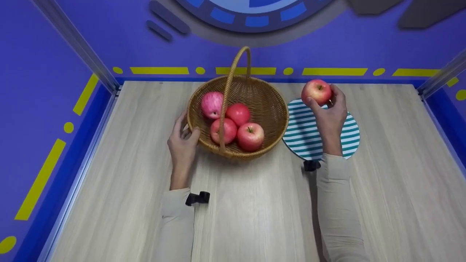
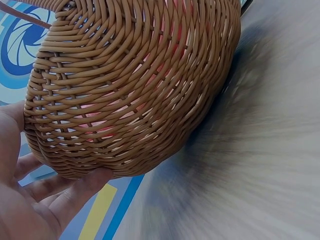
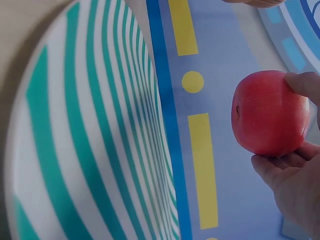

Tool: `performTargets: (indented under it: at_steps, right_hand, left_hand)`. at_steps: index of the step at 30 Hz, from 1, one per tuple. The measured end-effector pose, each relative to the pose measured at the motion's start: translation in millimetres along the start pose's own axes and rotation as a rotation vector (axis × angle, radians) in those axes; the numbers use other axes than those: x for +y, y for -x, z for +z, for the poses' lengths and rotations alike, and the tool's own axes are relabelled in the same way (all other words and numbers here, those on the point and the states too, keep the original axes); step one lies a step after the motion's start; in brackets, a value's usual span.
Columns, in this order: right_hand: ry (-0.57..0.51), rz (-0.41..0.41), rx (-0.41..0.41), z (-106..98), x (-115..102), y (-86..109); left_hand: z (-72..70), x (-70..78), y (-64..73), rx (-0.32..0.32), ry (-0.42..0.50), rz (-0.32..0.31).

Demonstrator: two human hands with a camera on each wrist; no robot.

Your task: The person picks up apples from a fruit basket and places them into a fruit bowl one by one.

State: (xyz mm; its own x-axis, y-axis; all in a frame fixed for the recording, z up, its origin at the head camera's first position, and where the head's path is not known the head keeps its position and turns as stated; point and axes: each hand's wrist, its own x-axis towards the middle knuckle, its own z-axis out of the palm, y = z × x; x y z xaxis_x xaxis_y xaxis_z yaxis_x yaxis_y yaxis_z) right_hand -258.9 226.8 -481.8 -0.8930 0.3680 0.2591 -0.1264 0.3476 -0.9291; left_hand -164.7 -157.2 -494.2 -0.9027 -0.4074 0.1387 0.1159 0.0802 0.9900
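A brown wicker basket (image 1: 271, 120) with an arched handle stands at the back middle, holding several red apples (image 1: 250, 137). My left hand (image 1: 184, 142) grips its left side, thumb at the rim and fingers against the outer weave (image 2: 135, 100). With thumb and fingers my right hand (image 1: 331, 116) holds another red apple (image 1: 316, 92) above a round plate with teal and white stripes (image 1: 302, 134). In the right wrist view this apple (image 3: 270, 112) hangs clear of the striped plate (image 3: 80, 125), and nothing lies on the visible part of the plate.
The work takes place on a light wood table (image 1: 251, 211). Blue panels (image 1: 40, 109) with yellow dashes stand along its left, back and right edges. The basket's handle (image 1: 227, 91) rises high over the apples. Each wrist carries a small black mount (image 1: 198, 198).
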Motion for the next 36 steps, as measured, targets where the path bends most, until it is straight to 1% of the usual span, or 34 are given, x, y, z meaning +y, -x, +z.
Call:
performTargets:
  at_steps: [3, 7, 10, 15, 23, 29, 33, 36]
  right_hand:
    - [0.019, 0.036, -0.003, -1, 4, -0.6]
    - [0.035, 0.092, -0.007, -3, 10, -2.3]
    - [0.027, 0.125, -0.011, -4, 14, -3.5]
    - [0.033, 0.182, -0.033, -6, 18, -5.7]
    - [0.091, 0.258, -0.056, -9, 22, -8.0]
    - [0.104, 0.293, -0.077, -9, 28, -9.0]
    - [0.112, 0.3, -0.091, -9, 31, -10.2]
    - [0.104, 0.301, -0.1, -9, 32, -11.0]
  left_hand:
    - [0.2, -0.3, 0.7, -0.008, 0.007, -0.012]
    - [0.6, -1.6, 1.1, -0.005, -0.012, 0.007]
    - [0.5, -1.9, 1.0, -0.001, -0.027, 0.03]
    - [0.3, -0.9, 0.6, -0.007, -0.016, 0.018]
    - [0.4, -0.6, -0.6, -0.008, -0.017, 0.009]
    - [0.5, -0.7, -0.5, -0.004, -0.023, 0.019]
    - [0.5, -0.1, -0.6, -0.006, -0.012, 0.024]
    - [0.3, 0.1, -0.5, -0.003, -0.016, 0.016]
